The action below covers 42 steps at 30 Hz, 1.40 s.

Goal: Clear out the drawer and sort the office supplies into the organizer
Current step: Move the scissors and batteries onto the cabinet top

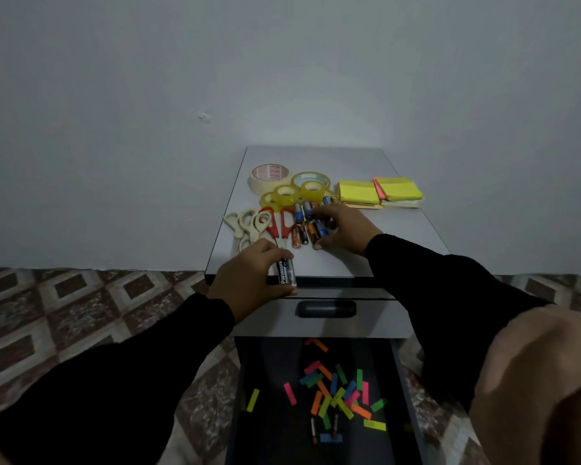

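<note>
Drawer [275, 414] open under grey cabinet top [399, 236], against white wall [114, 95].

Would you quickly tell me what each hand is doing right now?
Left hand: grips a black battery.
Right hand: fingers curled over the battery pile.

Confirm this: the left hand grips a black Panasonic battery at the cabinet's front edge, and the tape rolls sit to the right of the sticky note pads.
Not quite. The left hand does grip the black Panasonic battery at the cabinet front edge, but the head view shows the tape rolls to the left of the sticky note pads.
</note>
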Each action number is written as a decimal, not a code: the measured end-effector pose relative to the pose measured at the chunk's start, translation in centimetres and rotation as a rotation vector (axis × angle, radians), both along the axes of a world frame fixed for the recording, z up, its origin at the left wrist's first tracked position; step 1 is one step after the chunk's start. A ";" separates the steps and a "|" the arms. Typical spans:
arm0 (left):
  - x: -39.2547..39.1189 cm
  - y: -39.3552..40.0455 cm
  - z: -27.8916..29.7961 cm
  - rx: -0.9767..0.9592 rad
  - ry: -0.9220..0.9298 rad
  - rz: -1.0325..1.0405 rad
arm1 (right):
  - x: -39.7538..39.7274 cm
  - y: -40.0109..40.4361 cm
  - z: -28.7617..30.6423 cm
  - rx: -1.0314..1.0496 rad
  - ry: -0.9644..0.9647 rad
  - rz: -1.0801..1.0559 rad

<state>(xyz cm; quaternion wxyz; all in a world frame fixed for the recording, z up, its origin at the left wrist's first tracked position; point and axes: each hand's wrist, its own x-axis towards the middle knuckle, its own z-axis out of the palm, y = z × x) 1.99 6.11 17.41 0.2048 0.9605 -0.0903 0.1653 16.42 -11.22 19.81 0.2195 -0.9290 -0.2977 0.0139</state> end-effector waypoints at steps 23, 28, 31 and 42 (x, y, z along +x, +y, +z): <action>9.4 -4.5 2.4 0.053 0.111 0.112 | -0.5 -4.0 -0.8 0.364 0.123 -0.121; 10.9 -4.9 1.9 0.072 0.149 0.136 | -0.3 -4.2 -1.4 0.354 0.122 -0.131; 11.3 -5.0 1.8 0.061 0.153 0.138 | -0.1 -4.3 -1.7 0.359 0.120 -0.134; 11.1 -4.9 1.3 0.026 0.149 0.114 | 0.0 -3.5 -2.4 0.392 0.063 -0.189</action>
